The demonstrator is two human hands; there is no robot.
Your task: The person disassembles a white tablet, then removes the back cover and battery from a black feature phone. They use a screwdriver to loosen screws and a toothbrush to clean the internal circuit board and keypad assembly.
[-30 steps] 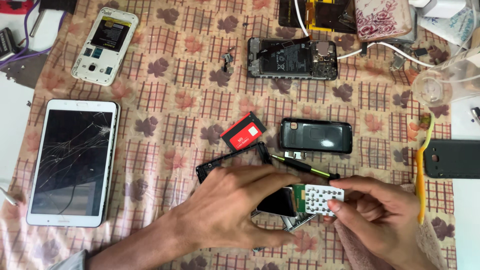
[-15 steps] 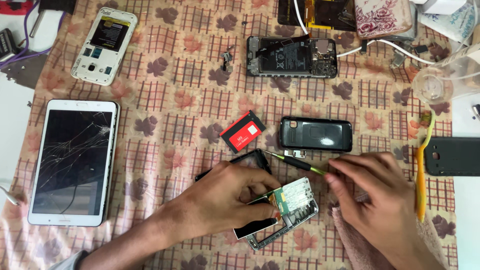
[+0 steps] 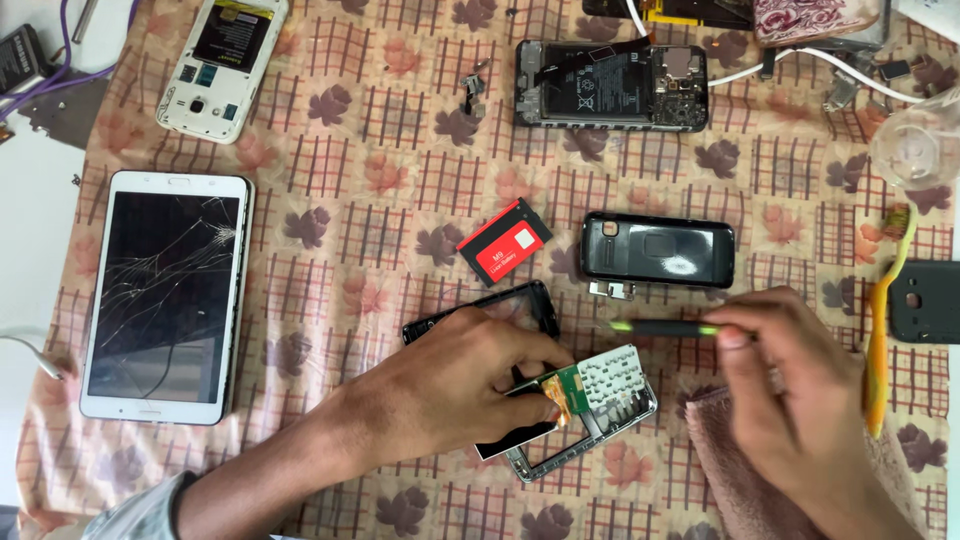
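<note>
My left hand (image 3: 455, 380) presses down on a small opened phone (image 3: 590, 410) with a white keypad sheet and a green circuit board showing in its metal frame. A black phone bezel (image 3: 478, 308) lies just behind that hand. My right hand (image 3: 790, 380) grips a thin black screwdriver with green ends (image 3: 660, 327), held level above the cloth, its tip pointing left. A black back cover (image 3: 658, 250) lies just beyond the screwdriver, and a red and black battery (image 3: 505, 240) rests to its left.
A white tablet with a cracked screen (image 3: 165, 295) lies at the left. A white phone without its back (image 3: 222, 65) and an opened black phone (image 3: 610, 85) sit at the far side. A yellow toothbrush (image 3: 880, 330), a pink towel (image 3: 740, 470) and a clear cup (image 3: 915, 150) are at the right.
My right hand left the small phone's keypad, took hold of the screwdriver and drew it to the right. My left hand set the phone down flatter on the cloth.
</note>
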